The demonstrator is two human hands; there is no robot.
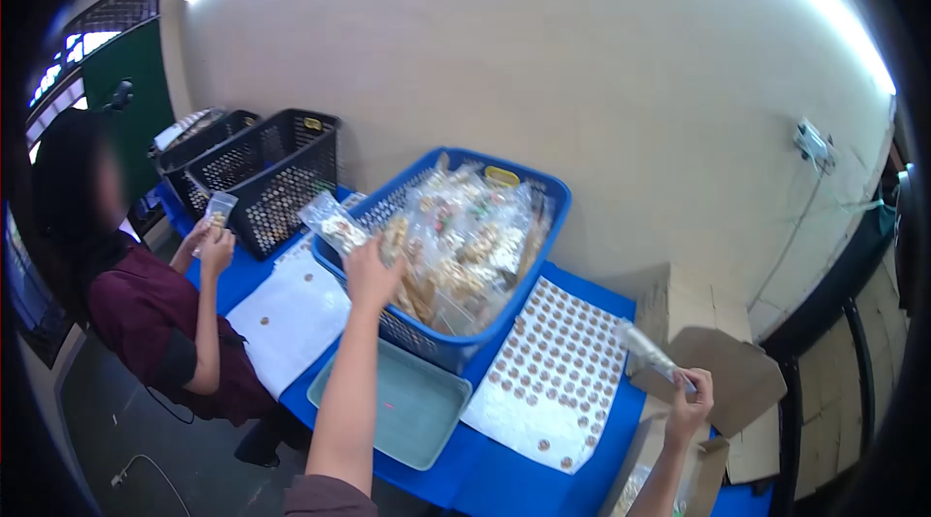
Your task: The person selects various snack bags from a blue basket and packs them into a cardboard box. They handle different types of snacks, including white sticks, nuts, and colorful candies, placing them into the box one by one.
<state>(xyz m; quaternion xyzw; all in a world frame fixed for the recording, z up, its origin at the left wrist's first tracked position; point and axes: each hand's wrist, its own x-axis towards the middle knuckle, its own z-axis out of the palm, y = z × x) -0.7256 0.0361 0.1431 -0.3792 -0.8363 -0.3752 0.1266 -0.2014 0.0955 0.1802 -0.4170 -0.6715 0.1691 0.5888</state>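
My left hand (373, 274) is over the left edge of the blue basket (558, 202), its fingers closed on a clear packet (395, 236) of pale pieces. Another clear packet (335, 223) lies just beyond these fingers, at the basket's rim. Many filled packets (475, 236) are heaped in the basket. On the right, my right hand (690, 401) pinches the end of a narrow clear packet (648, 347), held above the open cardboard box (713, 459). Between my hands lies a white sheet (504, 410) with rows of round brown stickers.
A grey-green tray (407, 410) sits before the basket on the blue table (504, 478). At left, a co-worker (165, 323) holds a small packet (221, 210) beside black baskets (291, 192) and another white sheet (291, 323). Cardboard flaps (718, 376) stand at right.
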